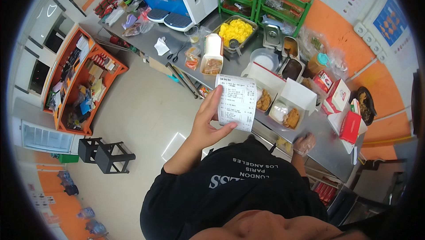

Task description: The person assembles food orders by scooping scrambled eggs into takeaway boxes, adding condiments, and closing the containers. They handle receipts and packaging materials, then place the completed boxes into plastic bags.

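Observation:
My left hand [208, 118] is closed on a long white printed receipt [237, 103], thumb at its lower edge, held up in front of the counter. My right hand [304, 144], in a clear plastic glove, is at the counter's front edge; its fingers do not show clearly. Close to it stands an open white box [300, 96] with fried chicken [291, 119] and a wrapped white portion [279, 109]. Partly hidden behind the receipt is another open box [271, 80] holding fried chicken [264, 100]. A smaller open box [213, 49] with food stands to the left.
On the steel counter [325, 138] are a tray of yellow food [237, 32], metal pans [292, 69], scissors [177, 54] and red-and-white boxes [336, 96]. Behind stand green racks [283, 7] and a drink dispenser [190, 1]. Black stools [110, 156] and an orange shelf [84, 83] are left.

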Tool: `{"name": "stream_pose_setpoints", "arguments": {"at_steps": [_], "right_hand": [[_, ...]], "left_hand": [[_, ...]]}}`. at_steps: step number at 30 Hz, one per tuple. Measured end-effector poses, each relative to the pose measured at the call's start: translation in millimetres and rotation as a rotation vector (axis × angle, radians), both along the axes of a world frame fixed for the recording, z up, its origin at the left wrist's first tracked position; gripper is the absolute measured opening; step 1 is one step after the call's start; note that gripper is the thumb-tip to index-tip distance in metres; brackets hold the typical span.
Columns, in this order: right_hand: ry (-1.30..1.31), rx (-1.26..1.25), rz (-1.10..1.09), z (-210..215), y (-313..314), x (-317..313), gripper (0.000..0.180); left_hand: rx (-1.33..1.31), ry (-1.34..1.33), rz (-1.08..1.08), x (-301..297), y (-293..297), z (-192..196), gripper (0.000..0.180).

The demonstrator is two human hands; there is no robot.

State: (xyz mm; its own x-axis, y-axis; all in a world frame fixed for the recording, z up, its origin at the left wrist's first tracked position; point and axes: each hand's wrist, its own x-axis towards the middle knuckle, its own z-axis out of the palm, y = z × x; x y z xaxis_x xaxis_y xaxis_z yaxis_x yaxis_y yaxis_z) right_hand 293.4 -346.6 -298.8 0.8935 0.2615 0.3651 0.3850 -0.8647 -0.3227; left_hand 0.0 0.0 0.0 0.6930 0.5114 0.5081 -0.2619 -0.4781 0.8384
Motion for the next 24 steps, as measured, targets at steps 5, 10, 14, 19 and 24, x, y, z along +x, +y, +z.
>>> {"name": "stream_pose_setpoints", "arguments": {"at_steps": [5,10,14,19,24], "right_hand": [[-0.304,0.325,0.041,-23.2,-22.0,19.8,0.035],[-0.520,0.405,-0.030,93.6,21.3,86.4,0.033],[-0.562,0.658,0.316,253.0,91.5,166.1,0.036],[-0.371,0.365,0.499,383.6,228.0,285.3,0.022],[-0.032,0.159,0.641,407.1,370.8,425.1,0.031]], "left_hand": [[-0.004,-0.024,0.031,24.4,12.0,-3.4,0.085],[0.049,-0.026,0.122,60.0,35.0,-7.4,0.079],[0.131,0.039,0.183,92.5,51.7,-8.7,0.077],[0.141,0.090,0.426,102.8,74.3,-8.7,0.072],[-0.005,0.156,0.533,104.7,77.4,-12.5,0.067]]}}
